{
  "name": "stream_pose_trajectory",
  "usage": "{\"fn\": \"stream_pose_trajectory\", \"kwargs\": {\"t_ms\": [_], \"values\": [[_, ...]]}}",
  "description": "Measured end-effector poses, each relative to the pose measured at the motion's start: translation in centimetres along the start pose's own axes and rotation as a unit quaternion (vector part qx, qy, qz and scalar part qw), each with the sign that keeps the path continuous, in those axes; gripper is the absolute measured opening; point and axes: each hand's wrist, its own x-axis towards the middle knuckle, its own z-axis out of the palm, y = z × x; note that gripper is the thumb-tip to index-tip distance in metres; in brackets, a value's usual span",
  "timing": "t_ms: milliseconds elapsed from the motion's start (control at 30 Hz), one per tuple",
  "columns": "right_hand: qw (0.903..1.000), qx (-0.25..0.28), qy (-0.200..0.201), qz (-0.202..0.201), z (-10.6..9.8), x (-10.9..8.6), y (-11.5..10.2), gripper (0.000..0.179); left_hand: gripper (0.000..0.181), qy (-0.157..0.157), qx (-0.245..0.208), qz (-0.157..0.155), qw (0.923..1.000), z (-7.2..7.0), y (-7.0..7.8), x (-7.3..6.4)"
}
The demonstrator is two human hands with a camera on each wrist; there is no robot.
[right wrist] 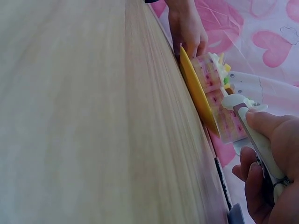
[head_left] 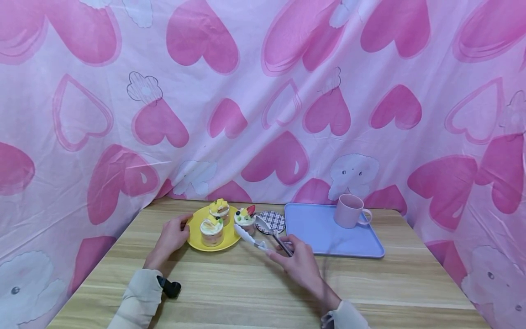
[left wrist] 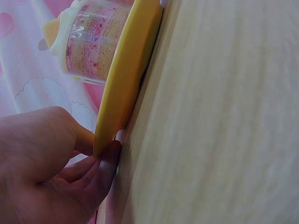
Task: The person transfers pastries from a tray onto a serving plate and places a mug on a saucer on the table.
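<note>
My left hand (head_left: 171, 235) pinches the left rim of a yellow plate (left wrist: 122, 88), thumb above and fingers below. Two clear dessert cups with cream and fruit stand on that plate: a front cup (head_left: 212, 232) and a back cup (head_left: 219, 210). In my right hand (head_left: 299, 262) is a pair of tongs (right wrist: 256, 139) with white tips. The tips lie on either side of a third dessert cup (head_left: 245, 218), topped with strawberry and blueberries, at the plate's right edge. Whether this cup rests on the plate, I cannot tell.
A round checked coaster (head_left: 273, 222) lies right of the plate. Beyond it is a blue rectangular tray (head_left: 328, 240) bearing a pink mug (head_left: 349, 212) at its back right. A pink heart-patterned curtain (head_left: 263, 151) hangs behind the wooden table (head_left: 230, 292).
</note>
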Motion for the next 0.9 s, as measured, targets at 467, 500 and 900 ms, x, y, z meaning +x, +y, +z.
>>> {"fn": "stream_pose_trajectory", "kwargs": {"t_ms": [467,500,900], "values": [[1.0,-0.001,-0.004,-0.006,0.5,0.2,-0.3,0.059,0.05,0.007,0.007,0.001,0.9999,0.1,-0.1,0.1],[1.0,-0.001,-0.004,-0.005,0.6,0.2,-0.3,0.058,0.05,0.007,0.007,0.001,0.9999,0.1,-0.1,0.1],[0.9985,-0.037,0.021,-0.035,2.1,0.9,-0.5,0.055,0.051,0.002,-0.001,0.005,1.0,0.0,0.0,-0.1]]}}
